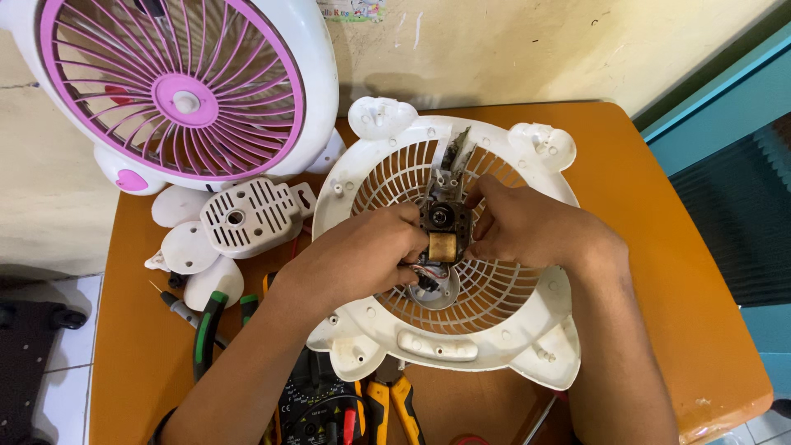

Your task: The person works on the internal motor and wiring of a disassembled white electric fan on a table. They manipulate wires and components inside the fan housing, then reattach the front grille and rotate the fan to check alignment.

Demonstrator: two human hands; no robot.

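Two bare hands meet over a small fan motor (442, 227), which sits at the middle of a white round fan housing (527, 330) lying flat on an orange table (659, 247); every place below is told from that housing. Just in front of its near edge, closest to the person, lie a black multimeter (309, 404) and pliers with yellow and orange handles (394, 405), and to the near left of the rim are green-handled pliers (208, 330) beside a thin probe (169, 298). Above the housing's grille, the left hand (362, 255) comes in from the left and closes its fingers on the motor's left side, by the copper-coloured coil (442, 245). The right hand (523, 227) comes in from the right and pinches the motor's right side near the top, so the motor lies held between the two sets of fingertips, touching both. Left of the housing rests a white vented motor cover (247, 216), with loose white plastic feet (188, 247) around it. Beyond that, at the far left against the cream wall (494, 49), stands a white fan with a pink grille (177, 91), upright and facing the camera.
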